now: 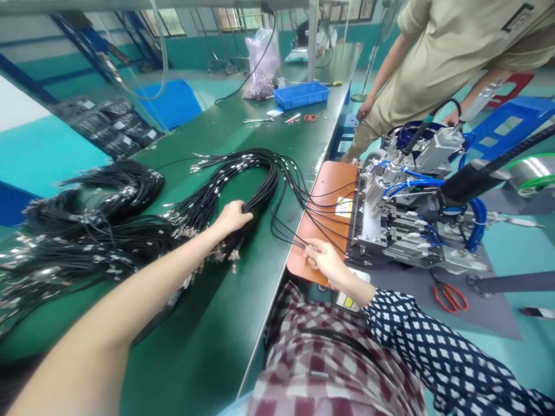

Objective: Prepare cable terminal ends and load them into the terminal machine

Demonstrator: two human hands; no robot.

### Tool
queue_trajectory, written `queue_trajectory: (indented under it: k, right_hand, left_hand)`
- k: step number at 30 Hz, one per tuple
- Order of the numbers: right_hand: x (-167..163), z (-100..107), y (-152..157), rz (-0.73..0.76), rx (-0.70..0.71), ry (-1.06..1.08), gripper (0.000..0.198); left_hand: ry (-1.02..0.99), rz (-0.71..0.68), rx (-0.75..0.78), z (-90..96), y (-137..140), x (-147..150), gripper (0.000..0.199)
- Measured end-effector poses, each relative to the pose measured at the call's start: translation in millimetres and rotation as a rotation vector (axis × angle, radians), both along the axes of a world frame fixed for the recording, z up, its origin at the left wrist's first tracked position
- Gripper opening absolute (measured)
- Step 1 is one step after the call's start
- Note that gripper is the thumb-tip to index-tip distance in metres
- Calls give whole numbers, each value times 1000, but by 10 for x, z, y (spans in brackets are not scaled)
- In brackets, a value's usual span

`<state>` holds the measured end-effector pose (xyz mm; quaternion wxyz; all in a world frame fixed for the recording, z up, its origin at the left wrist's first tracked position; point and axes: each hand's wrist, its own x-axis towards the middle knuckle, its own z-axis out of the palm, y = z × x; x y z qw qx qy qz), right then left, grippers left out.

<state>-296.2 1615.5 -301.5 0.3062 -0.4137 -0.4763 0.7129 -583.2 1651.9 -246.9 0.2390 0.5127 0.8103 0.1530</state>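
My left hand [234,219] is closed around a thick bundle of black cables [265,182] on the green table. The bundle bends in an arch, and its pale connector ends fan out toward the left. At the orange board [326,182], the fingers of my right hand [323,259] pinch a few thin black cables [284,232] that run over from the bundle. Other single cables cross the board to the metal machine [405,225] on the right. Exactly how many strands my right fingers hold is hidden.
More cable bundles [87,245] cover the table's left side. Farther back are a blue tray [301,95], a plastic bag [262,63] and small tools. Red-handled scissors [451,296] lie right of me. A person [455,52] stands behind the machine.
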Motion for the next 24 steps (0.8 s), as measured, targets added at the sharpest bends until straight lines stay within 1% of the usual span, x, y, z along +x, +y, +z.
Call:
queue_trajectory:
  k: [2, 3, 5, 7, 10, 12, 13, 15, 17, 19, 20, 21, 23, 24]
  right_hand:
    - [34, -50, -3, -4, 38, -30, 34]
    - [41, -72, -15, 9, 53, -44, 36]
    - [36, -88, -52, 52, 81, -62, 39]
    - [15, -40, -87, 129, 167, -121, 42]
    - [-9, 127, -95, 280, 457, -358, 37]
    - [2, 242, -75, 333, 666, -524, 36]
    - [20, 283, -61, 341, 749, -580, 37]
    - [81, 324, -34, 344, 855, -633, 40]
    - [163, 317, -13, 348, 889, -635, 41]
    - [242, 292, 0, 350, 903, -620, 38]
    - [272, 281, 2, 350, 910, -607, 36]
    - [291, 275, 1, 349, 915, -590, 35]
    - [290, 279, -10, 367, 915, -562, 33]
    - [270, 287, -20, 386, 907, -553, 32]
  left_hand:
    - [86, 10, 17, 94, -28, -114, 18]
    - [113, 18, 13, 101, -47, -123, 20]
    - [134, 32, -19, 41, -75, -30, 24]
    - [124, 28, -52, -87, -63, 171, 27]
    - [90, -2, -49, -266, 30, 470, 30]
    - [80, -36, 1, -303, 34, 550, 37]
    - [87, -58, 35, -293, -15, 536, 42]
    - [133, -91, 106, -229, -238, 397, 48]
    - [224, -72, 161, -143, -615, 128, 51]
    - [342, 30, 177, -76, -1088, -196, 57]
    - [402, 107, 169, -62, -1335, -349, 63]
    - [453, 178, 147, -66, -1573, -481, 75]
    - [526, 312, 86, -129, -1986, -660, 95]
    - [551, 356, 56, -181, -2144, -704, 101]
